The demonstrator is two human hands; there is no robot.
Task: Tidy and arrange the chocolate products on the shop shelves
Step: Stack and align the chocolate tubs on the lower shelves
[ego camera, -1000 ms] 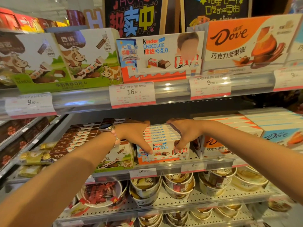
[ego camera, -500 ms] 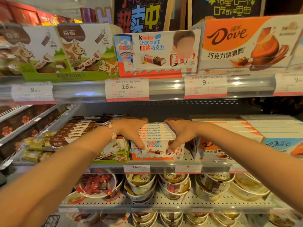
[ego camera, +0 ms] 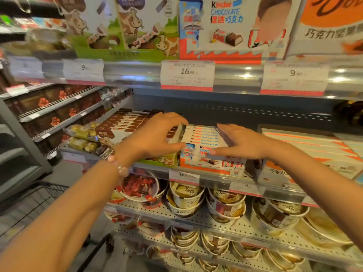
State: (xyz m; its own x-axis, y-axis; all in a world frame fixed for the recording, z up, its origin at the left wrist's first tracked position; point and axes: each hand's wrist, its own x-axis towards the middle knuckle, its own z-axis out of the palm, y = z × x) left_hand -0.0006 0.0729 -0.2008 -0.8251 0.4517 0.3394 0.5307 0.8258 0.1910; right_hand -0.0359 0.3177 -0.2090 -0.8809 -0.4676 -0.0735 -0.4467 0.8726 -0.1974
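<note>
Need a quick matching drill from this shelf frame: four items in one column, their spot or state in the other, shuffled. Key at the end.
Items
1. Kinder boxes
2. Dove tubs
3. 16.90 price tag
4. beaded bracelet

Places or states
A. on the left wrist
B. clipped to the rail of the upper shelf
C. stacked on the perforated shelf below the hands
D. held between the left hand and the right hand

Pairs: 1-D, 2-C, 3-B, 4-A
</note>
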